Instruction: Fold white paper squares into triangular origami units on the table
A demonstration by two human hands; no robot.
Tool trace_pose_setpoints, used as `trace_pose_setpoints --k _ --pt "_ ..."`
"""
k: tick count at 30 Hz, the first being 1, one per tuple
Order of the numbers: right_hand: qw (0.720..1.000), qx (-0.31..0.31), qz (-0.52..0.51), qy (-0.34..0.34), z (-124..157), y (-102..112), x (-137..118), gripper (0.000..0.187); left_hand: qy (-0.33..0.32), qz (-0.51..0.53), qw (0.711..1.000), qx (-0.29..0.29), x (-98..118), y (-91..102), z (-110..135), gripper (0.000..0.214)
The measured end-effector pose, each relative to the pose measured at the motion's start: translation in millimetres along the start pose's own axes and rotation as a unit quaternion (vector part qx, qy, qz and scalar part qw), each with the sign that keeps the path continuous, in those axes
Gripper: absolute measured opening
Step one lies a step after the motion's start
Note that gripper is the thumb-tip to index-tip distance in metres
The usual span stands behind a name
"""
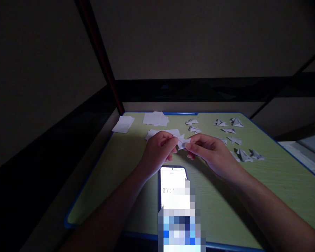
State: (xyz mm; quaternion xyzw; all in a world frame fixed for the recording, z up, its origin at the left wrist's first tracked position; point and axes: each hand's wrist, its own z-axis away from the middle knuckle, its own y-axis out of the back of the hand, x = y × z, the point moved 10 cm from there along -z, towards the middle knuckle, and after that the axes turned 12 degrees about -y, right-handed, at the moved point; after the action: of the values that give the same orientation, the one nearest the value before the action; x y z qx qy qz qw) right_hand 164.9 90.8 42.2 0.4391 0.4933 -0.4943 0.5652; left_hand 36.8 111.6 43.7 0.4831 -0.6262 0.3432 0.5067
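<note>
White folded paper (182,142) is pinched between your two hands, above the worktop (120,168) and near the middle of your view. Your left hand (157,148) comes in from the lower left, wrist bent, with the thumb laid on the near face of the paper and the fingers curled behind it. Your right hand (212,150) reaches in from the lower right and mirrors that pose, thumb tip and fingers nipping the other end. So your grip is closed on the same small piece at both sides, the fingertips near each other with the paper bridging them.

Pale green with a blue rim, the worktop bears a paper stack (123,124) at its far left corner, a second stack (154,119) beside it along the back, and loose sheets (153,133) partly hidden by your left hand. Folded pieces (236,122) are scattered behind and beyond your right hand. A lit phone (172,180) is in front of you, its lower part masked by blocks.

Your piece looks small and angular, with pointed corners and visible creases; your thumbs and fingers cover its ends, so you cannot tell its full shape.
</note>
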Motion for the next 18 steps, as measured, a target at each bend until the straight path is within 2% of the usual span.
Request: trace_pose_setpoints --k 10,14,18 --pt "1.000 0.023 -0.007 0.003 -3.3 4.9 2.0 0.024 -0.035 0.012 0.999 0.017 1.0 2.0 -2.2 0.014" --pt "0.998 0.050 0.023 0.023 0.7 8.5 -7.3 0.025 -0.051 0.029 0.996 0.069 5.7 13.6 -3.6 0.013" --pt "0.988 0.079 0.116 0.055 13.4 6.0 -20.4 0.027 -0.065 0.065 0.989 0.112 9.7 23.4 -4.2 0.014"
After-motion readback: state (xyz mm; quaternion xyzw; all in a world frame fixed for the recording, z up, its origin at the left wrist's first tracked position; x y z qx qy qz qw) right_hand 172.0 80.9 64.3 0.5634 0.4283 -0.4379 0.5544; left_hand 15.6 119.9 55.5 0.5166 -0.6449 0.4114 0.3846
